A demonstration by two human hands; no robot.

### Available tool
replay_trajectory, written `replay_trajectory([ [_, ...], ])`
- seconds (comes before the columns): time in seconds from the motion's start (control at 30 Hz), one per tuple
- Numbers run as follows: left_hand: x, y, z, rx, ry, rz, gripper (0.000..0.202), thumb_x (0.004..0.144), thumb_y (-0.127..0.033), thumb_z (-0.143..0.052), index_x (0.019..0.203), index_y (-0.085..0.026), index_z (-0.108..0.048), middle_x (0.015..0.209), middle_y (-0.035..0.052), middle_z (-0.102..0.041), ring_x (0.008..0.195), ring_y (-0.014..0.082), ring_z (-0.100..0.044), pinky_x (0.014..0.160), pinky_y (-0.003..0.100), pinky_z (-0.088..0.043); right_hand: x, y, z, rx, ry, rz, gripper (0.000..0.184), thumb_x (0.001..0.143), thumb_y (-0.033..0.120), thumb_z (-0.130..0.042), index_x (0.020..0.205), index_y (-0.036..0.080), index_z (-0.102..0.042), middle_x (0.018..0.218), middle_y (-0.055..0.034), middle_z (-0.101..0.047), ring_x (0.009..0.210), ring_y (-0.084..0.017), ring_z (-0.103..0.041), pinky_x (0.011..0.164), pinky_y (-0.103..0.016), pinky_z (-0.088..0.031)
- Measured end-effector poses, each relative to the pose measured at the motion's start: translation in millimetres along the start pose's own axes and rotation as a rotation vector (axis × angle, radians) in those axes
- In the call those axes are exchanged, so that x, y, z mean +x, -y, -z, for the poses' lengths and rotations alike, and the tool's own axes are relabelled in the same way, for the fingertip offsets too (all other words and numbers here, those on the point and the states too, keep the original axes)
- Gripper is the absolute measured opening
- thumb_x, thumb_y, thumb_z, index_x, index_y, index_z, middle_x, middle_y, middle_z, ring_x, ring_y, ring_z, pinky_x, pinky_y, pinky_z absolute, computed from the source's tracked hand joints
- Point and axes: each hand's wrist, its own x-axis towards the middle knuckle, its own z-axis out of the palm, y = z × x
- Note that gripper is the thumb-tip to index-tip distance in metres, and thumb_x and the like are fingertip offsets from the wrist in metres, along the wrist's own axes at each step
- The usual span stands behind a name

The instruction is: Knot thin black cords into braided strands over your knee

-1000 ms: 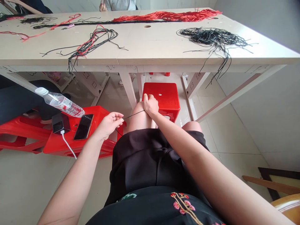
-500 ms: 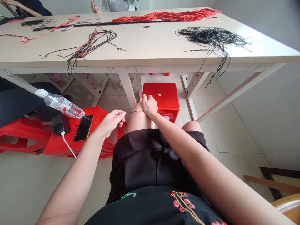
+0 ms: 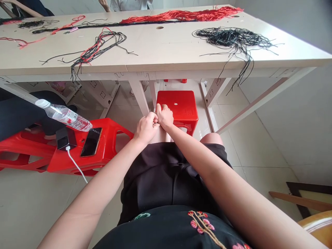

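My left hand (image 3: 146, 128) is closed, its fingertips pinched together right against my right hand. My right hand (image 3: 165, 116) rests over my knee, fingers curled and thumb side toward the table. Half a second ago a thin black cord ran between the two hands; at this moment their fingers cover it. Ahead of them on the table lie a loop of black and red cords (image 3: 100, 46) and a tangled bundle of black cords (image 3: 230, 37) whose ends hang over the front edge.
A red stool (image 3: 177, 103) stands just beyond my hands, under the table (image 3: 160, 48). To my left another red stool (image 3: 110, 138) carries a phone (image 3: 91, 141), a black charger (image 3: 64, 138) and a water bottle (image 3: 66, 116). Long red cords (image 3: 181, 15) lie at the back; people sit across and left.
My left hand has moved right and forward to meet my right hand, and the stretch of black cord between them no longer shows. My right hand stays on the knee.
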Motion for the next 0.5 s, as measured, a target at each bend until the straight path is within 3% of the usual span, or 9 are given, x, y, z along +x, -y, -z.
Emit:
replay_trajectory([
  [0.23,9.6,-8.3,-3.8,0.232,0.074,-0.062,0.028,0.075,-0.009,-0.050,0.100,-0.020,-0.058,0.078,0.0062,-0.066,0.080,0.0242,-0.062,0.071,0.032,-0.042,-2.3,0.7,5.5,-0.007,0.029,-0.012,0.036,0.087,0.054,-0.032,0.080,0.021,-0.046,0.090,-0.0111,-0.060,0.104,-0.035,-0.053,0.085,-0.057,-0.043],
  [0.33,13.1,-8.7,1.2,0.244,0.135,-0.090,0.026,0.076,-0.010,-0.046,0.096,-0.021,-0.059,0.079,0.0063,-0.065,0.078,0.0238,-0.061,0.068,0.032,-0.041,-4.8,0.2,6.2,0.026,0.031,-0.013,0.036,0.086,0.055,-0.034,0.084,0.022,-0.049,0.092,-0.0105,-0.061,0.106,-0.033,-0.052,0.089,-0.054,-0.042],
  [0.5,17.3,-3.5,11.2,0.117,0.210,-0.005,0.013,0.073,-0.016,-0.052,0.084,-0.023,-0.055,0.072,0.0014,-0.062,0.068,0.0181,-0.057,0.061,0.028,-0.039,-1.0,1.5,1.8,0.068,0.090,-0.059,0.043,0.087,0.057,-0.033,0.094,0.021,-0.054,0.102,-0.0114,-0.062,0.112,-0.033,-0.051,0.095,-0.053,-0.039],
])
